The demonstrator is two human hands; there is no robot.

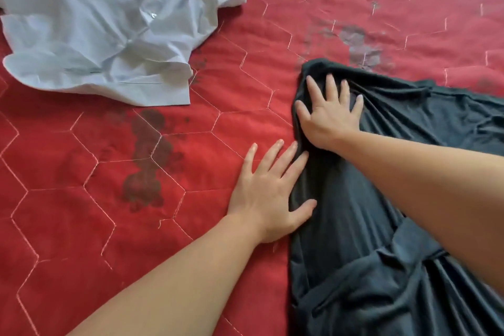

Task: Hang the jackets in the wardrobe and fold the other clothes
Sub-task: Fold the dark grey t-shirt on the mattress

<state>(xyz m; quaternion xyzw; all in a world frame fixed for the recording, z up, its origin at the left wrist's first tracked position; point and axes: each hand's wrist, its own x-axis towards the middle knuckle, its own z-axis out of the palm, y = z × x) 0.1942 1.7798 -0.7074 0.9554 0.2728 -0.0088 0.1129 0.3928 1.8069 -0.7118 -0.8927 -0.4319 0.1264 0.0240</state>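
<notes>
Across the whole view a red quilted bedspread (218, 35) is spread, stitched in pale thread into large hexagons and marked with dark floral patches and a few faded grey ones; nothing of the room beyond this bed surface is shown.

On the right side a dark grey-green garment of soft, draping jersey fabric (381, 267) is laid flat on the bedspread. Its long axis runs from the near right edge of the view away toward the middle, where a rounded end is seen, with a further part spreading off to the right edge. Folds and a seamed band are gathered in its near part. What kind of garment it is cannot be told.

The right hand (330, 114) is pressed flat on the far rounded end of the dark garment, fingers straight and fanned wide, with the cloth bunched into creases around them. The left hand (270, 194) is laid flat and open along the garment's left edge: its thumb and the tips of two fingers are rested on the dark fabric, the palm on the red bedspread.

At the upper left, well apart from the dark garment, a crumpled white cotton shirt (109, 24) is left in a loose heap.
</notes>
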